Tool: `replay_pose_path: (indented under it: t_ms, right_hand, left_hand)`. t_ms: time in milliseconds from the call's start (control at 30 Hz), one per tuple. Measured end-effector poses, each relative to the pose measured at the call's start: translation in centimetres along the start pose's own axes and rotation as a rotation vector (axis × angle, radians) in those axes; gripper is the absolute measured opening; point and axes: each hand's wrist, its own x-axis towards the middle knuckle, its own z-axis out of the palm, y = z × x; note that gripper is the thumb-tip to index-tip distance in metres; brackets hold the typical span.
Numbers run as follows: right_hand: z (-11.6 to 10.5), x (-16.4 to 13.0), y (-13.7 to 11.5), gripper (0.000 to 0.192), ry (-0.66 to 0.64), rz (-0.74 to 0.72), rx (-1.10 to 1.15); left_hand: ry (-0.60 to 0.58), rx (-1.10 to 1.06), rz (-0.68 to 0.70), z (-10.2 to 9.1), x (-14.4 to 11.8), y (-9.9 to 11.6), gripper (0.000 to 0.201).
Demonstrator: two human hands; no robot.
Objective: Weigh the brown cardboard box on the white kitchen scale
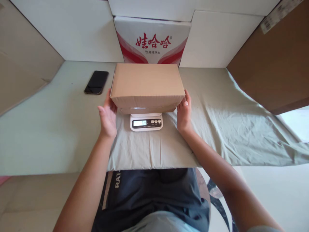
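Note:
A plain brown cardboard box point(146, 85) rests on a small white digital scale point(146, 122), whose display reads 54. My left hand point(107, 115) lies flat against the box's left side, fingers together and pointing away from me. My right hand point(184, 112) presses the box's right side the same way. Both hands touch the lower front corners of the box. The scale stands on a grey-green cloth point(217, 129) spread over the table.
A black phone point(96, 82) lies face up at the left. A white carton with red Chinese lettering point(152, 40) stands behind the box. White boards point(72, 29) and a brown cardboard panel point(272, 64) wall in the table.

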Motion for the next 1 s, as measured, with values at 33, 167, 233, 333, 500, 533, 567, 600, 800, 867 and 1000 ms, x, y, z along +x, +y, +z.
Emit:
replay_pose_path:
  t_ms: [33,167,233,333,500,533,567,600,800,867,1000]
  right_hand:
    - [0.0,0.0,0.0,0.115,0.004,0.003,0.008]
    - [0.2,-0.1,-0.1,0.113,0.028,0.015,0.039]
    - [0.2,0.0,-0.2,0.114,0.019,0.021,0.040]
    - [0.0,0.2,-0.4,0.113,-0.003,0.037,0.053]
    - [-0.2,0.3,-0.5,0.105,-0.038,-0.017,0.019]
    - [-0.1,0.2,-0.6,0.103,-0.041,-0.028,0.016]
    - [-0.1,0.1,-0.7,0.101,-0.039,-0.033,0.021]
    - [0.0,0.0,-0.8,0.097,-0.035,-0.030,0.033]
    - [0.3,-0.3,-1.2,0.087,-0.016,0.017,0.107]
    - [0.4,-0.2,-1.1,0.086,-0.012,0.013,0.118]
    - [0.4,-0.2,-0.9,0.083,-0.028,-0.005,0.122]
  left_hand:
    - [0.008,-0.006,-0.007,0.0,0.0,0.1,0.116]
    - [-0.006,0.040,-0.042,0.0,0.0,0.8,0.104]
    - [-0.031,0.081,-0.042,-0.1,0.1,1.0,0.105]
    - [-0.058,0.113,-0.033,0.0,0.1,1.0,0.105]
    - [-0.003,0.066,-0.028,0.4,0.0,0.7,0.102]
    - [-0.003,0.061,-0.030,0.4,0.0,0.6,0.100]
    - [-0.004,0.057,-0.032,0.4,0.0,0.6,0.098]
    - [-0.002,0.052,-0.032,0.4,0.0,0.5,0.096]
    - [-0.001,0.030,-0.024,0.1,0.0,0.0,0.092]
    - [-0.001,0.038,-0.011,0.1,0.0,-0.2,0.091]
    - [0.001,0.039,0.007,0.0,0.1,-0.4,0.090]
